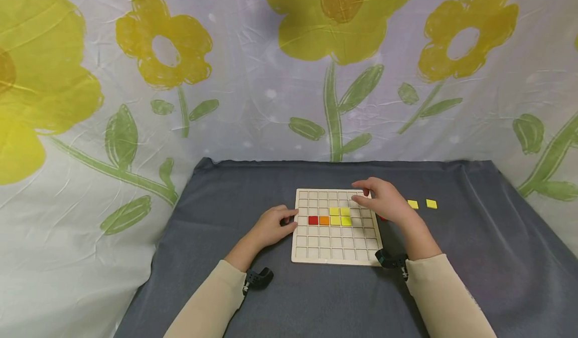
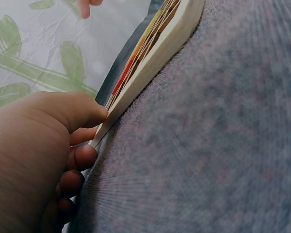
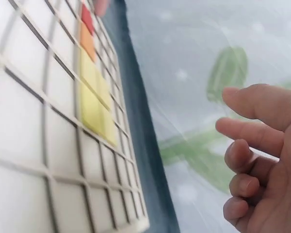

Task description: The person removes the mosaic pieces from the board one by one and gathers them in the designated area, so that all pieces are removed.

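A pale wooden grid board point(image 1: 312, 253) lies on the cloth. In its cells sit a red tile point(image 1: 313, 220), an orange tile point(image 1: 324, 220) to its right, and a block of several yellow tiles point(image 1: 345, 221) beside that. My left hand point(image 1: 272, 226) touches the board's left edge with thumb and fingertips, as the left wrist view also shows at the board's rim point(image 2: 145, 73). Above the board's upper right part hovers my right hand point(image 1: 384, 199), thumb and index finger apart. The right wrist view shows nothing between the fingers point(image 3: 252, 131).
Two loose yellow tiles point(image 1: 431, 204) lie on the dark grey cloth point(image 1: 271, 177) right of the board. Something red point(image 1: 383, 219) peeks out beneath my right hand, mostly hidden. A flower-printed curtain point(image 1: 253, 102) hangs behind the table.
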Motion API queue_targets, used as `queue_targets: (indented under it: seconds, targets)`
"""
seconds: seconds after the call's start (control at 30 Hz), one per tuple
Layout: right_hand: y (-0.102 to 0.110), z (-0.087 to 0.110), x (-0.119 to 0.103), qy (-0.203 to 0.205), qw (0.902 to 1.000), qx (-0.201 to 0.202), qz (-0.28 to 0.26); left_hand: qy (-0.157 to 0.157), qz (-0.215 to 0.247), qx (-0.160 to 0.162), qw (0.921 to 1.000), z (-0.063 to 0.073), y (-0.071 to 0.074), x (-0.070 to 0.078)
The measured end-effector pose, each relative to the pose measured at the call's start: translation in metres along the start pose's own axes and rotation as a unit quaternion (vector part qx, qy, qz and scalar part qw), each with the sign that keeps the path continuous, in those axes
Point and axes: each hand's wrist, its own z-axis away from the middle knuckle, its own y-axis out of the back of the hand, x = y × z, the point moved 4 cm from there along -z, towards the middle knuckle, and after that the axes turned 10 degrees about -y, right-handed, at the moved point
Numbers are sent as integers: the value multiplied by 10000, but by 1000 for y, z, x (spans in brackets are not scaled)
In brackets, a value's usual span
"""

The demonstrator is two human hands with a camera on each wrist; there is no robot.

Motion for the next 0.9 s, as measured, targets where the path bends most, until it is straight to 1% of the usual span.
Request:
queue_targets:
  seconds: [0.17, 0.3, 0.4, 0.5, 0.63, 0.73, 0.77, 0.9]
  targets:
    - [-19, -4, -8, 356, 9990, -126, 231, 39, 4, -30, 10000, 0, 0, 0]
    - [-34, -8, -11, 543, 9970, -267, 479, 6, 6, -7, 10000, 0, 0, 1]
    - [-46, -9, -14, 564, 9951, -430, 683, -14, 5, 17, 10000, 0, 1, 2]
    - [-56, -10, -17, 549, 9919, -513, 1028, -4, 1, 24, 10000, 1, 1, 2]
    - [-65, -10, -19, 678, 9844, -369, 1583, 19, 3, 12, 10000, 1, 1, 2]
    - [-68, -11, -19, 777, 9798, -181, 1834, 4, -10, -9, 10000, 1, 2, 3]
    - [-69, -11, -18, 804, 9789, -117, 1875, -6, -13, -15, 10000, 1, 2, 3]
    - [-70, -12, -17, 776, 9808, 46, 1791, -45, -15, -32, 10000, 1, 2, 4]
